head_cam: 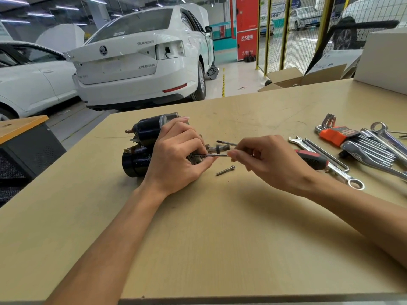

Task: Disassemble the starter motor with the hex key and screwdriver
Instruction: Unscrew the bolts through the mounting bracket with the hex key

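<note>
Forearms come in from bottom edge, both reaching over tan workbench (pixel 220 238). L hand (pixel 176 159) wraps fingers around starter motor (pixel 145 148), steadying it; motor lies on its side mid-table, black body w/ solenoid on top, shaft end pointing right. R hand (pixel 266 161) pinches a thin metal rod (pixel 209 154) btwn thumb & fingertips, other fingers curled in. Rod runs level from R fingertips into motor's housing near L fingers. Looks like a long through-bolt or a hex key shank; can't tell which.

One loose bolt (pixel 225 170) already out, lying on table just below the rod, apart from both hands. Another dark thin rod (pixel 226 143) sits just behind the shaft; ID unclear.

Screwdriver (pixel 312 159), red/black handle, lies right of R hand, partly hidden by it, not held. Hex key set (pixel 339 135) in orange holder further right w/ pile of wrenches (pixel 374 148), all untouched.

Step, my read: fastener removal stage, 2nd long bolt being drawn out or undone. Early-to-mid task; housing halves not yet split.

Next move prob needs: keep rod straight along its axis while pulling/turning so it won't bind, L hand keeps motor from rolling. Then park bolt beside the first one, and grab screwdriver for remaining screws.
</note>
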Demonstrator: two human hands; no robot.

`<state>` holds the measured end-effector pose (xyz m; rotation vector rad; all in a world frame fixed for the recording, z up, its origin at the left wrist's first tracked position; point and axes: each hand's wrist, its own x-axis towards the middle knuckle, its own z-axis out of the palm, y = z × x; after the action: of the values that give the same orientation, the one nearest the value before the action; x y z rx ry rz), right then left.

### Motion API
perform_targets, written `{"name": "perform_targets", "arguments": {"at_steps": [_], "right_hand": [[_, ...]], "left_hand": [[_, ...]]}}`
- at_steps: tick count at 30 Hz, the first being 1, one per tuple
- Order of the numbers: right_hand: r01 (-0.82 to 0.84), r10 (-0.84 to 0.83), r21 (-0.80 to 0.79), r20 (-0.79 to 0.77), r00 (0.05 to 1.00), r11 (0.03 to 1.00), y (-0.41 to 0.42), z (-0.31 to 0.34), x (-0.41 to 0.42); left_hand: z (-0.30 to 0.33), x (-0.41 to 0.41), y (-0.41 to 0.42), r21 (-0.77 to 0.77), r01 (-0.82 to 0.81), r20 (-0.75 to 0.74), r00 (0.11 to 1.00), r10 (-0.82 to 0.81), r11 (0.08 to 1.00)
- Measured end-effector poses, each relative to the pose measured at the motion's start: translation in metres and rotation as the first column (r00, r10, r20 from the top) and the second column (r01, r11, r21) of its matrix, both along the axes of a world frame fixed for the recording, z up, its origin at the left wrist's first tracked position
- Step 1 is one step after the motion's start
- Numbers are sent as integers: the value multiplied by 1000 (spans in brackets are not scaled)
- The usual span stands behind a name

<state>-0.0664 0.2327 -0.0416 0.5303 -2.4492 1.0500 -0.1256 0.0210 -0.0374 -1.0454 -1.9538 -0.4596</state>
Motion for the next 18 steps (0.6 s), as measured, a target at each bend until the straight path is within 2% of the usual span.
{"name": "perform_targets", "arguments": {"at_steps": [10,13,16,18], "right_hand": [[0,-9,-114,-79,997,994,1,2,1],[0,-14,-201,-72,997,979,-1,1,2],[86,-87,-295,8,996,952,-4,0,1],[161,-107,-348,170,980,924,-3,1,-1]], "left_hand": [[0,-1,1,16,30,-13,999,-30,999],[-1,-2,2,23,21,-17,1000,-21,1000],[-1,-2,3,37,-4,-22,1000,5,999],[-2,-2,4,46,-10,-26,1000,11,999]]}}
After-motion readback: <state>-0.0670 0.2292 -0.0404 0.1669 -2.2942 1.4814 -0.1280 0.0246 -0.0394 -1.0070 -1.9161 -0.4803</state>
